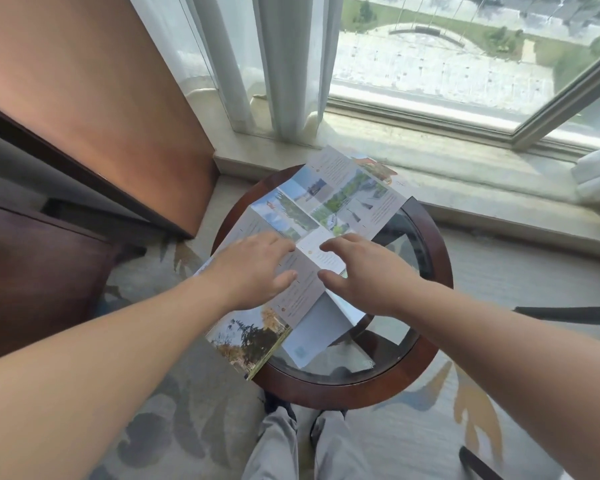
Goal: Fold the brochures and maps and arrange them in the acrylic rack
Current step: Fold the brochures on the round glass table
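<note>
Nearest the viewer, short of the counter's near rim, stand two legs in grey trousers [278,445] on a patterned carpet [187,410].

The counter [343,393] is round, with a dark wood rim and a glass top.

The brochure [326,202] lies opened out on the counter, running diagonally from its near-left rim to its far rim. The near end, printed with trees, overhangs the near-left rim. A white-backed flap lies turned over on the glass toward the counter's near side. Creases divide the sheet into panels of photographs and text.

The left grip [253,268], a bare hand, sits over the left half of the counter, palm down on the brochure, fingers spread and nearly straight, holding nothing.

The right grip [364,271] sits just beside it at the counter's centre, fingers spread and slightly arched, tips on a white text panel. Nothing is pinched. How hard either hand bears down cannot be told.

The brochure's far end reaches past the counter's far rim, toward a stone sill [465,161].

Left of the counter stands a brown wood cabinet [84,98].

Beyond the sill hang pale curtains [284,64] against a window [465,46].
</note>
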Available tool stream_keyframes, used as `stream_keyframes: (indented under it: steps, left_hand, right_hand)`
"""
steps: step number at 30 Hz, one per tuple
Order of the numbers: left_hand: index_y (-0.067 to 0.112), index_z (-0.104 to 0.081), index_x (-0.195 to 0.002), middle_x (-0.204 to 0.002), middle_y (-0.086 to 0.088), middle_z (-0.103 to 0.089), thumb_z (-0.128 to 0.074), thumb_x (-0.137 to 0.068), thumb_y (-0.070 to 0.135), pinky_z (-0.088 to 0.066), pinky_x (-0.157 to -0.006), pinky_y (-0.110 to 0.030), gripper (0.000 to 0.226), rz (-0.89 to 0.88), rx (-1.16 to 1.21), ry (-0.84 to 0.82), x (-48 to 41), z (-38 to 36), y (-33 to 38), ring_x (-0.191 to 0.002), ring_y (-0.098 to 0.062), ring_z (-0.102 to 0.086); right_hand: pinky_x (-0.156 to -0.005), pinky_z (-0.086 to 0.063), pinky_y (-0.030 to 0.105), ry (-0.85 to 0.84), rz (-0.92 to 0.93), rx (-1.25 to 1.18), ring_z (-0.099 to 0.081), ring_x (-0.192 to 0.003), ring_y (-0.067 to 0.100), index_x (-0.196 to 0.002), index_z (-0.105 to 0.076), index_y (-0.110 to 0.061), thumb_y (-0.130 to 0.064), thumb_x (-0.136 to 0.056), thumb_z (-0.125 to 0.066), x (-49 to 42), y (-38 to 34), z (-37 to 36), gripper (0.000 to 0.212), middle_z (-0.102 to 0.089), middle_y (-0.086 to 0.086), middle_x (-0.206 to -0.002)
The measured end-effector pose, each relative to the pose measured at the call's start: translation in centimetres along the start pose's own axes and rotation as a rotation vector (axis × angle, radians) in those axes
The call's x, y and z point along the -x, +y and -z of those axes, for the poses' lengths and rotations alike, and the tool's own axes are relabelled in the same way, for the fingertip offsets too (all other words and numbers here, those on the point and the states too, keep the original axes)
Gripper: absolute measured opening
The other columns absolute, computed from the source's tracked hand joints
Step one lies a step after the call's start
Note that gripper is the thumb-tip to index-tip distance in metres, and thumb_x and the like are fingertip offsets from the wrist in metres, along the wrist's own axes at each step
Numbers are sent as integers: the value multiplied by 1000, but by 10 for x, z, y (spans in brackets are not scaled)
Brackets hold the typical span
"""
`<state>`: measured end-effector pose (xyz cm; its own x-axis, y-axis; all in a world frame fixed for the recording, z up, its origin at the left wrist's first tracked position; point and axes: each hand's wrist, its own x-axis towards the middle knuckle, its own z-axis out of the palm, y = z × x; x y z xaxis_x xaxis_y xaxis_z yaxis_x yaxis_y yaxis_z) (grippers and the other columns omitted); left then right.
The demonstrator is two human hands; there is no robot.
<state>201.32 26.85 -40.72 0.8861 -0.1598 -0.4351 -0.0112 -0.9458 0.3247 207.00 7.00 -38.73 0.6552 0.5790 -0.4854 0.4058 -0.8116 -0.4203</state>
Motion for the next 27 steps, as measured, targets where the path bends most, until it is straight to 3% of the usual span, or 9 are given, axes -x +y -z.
stream_keyframes:
  steps: [8, 12, 19, 23, 27]
  left_hand:
    - [23, -40, -142, -139, 1, -47, -44, -97, 48, -38, -101, -39, 52, -2, -15, -70, -13, -24, -13, -125, -21, -47]
    - [23, -40, -142, -138, 1, -48, -44, -96, 48, -39, -103, -40, 52, -25, -20, -61, -17, -33, -21, -125, -20, -47]
    - [21, -47, -134, -130, 1, -49, -48, -94, 43, -41, -99, -39, 46, -66, -32, -8, -29, -43, -23, -117, -21, -49]
    - [20, -46, -135, -132, 1, -48, -48, -95, 42, -38, -101, -38, 46, -78, -32, -17, -32, -47, -21, -119, -21, -47]
    - [20, -46, -135, -130, 0, -48, -47, -95, 41, -39, -100, -38, 45, -78, -35, -32, -32, -48, -20, -117, -21, -47]
  right_hand:
    - [-103, -40, 39, -15, -77, 31, -38, -134, 24, -143, -38, -17, -54, -91, -54, -43, 12, -36, 66, -37, 5, -149]
    - [-113, -31, 45, -20, -106, 77, -18, -146, 29, -147, -29, -16, -63, -85, -57, -61, 13, -56, 83, -16, 12, -160]
    - [-117, -24, 46, -35, -139, 156, -8, -149, 31, -155, -5, -16, -70, -79, -58, -79, 21, -78, 107, -3, 11, -163]
    - [-102, -40, 44, -22, -146, 141, -32, -137, 28, -150, -18, -16, -60, -83, -62, -78, 28, -83, 92, -32, 4, -151]
    - [-85, -47, 42, 1, -110, 90, -50, -114, 29, -118, -45, -19, -50, -88, -60, -75, 31, -84, 46, -53, 0, -122]
